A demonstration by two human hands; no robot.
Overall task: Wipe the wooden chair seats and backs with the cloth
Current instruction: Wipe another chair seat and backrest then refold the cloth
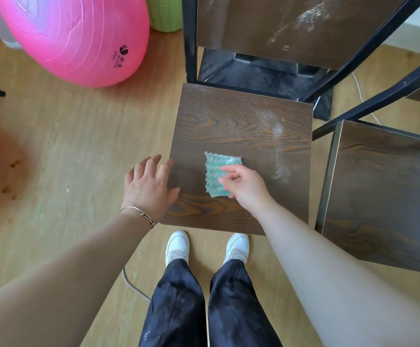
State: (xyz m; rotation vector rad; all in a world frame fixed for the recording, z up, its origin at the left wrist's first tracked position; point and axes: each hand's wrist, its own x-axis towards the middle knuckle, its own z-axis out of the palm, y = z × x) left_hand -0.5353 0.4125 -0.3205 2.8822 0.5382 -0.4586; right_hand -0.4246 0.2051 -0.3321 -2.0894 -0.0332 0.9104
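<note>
A dark wooden chair seat [231, 126] stands in front of me, with white dust smeared along its right side. Its wooden back [261, 23] rises beyond it in a black metal frame and is dusty too. A small green cloth [217, 169] lies flat on the seat. My right hand [244, 185] pinches the cloth's right edge with its fingertips. My left hand [150, 185] hovers open, fingers spread, over the seat's left edge. A second wooden chair seat [389, 194] stands to the right.
A large pink exercise ball [76, 36] rests on the wooden floor at the far left, with a green object [165, 12] behind it. A black base [266, 76] sits under the chair back. My white shoes [177, 245] stand close to the seat's near edge.
</note>
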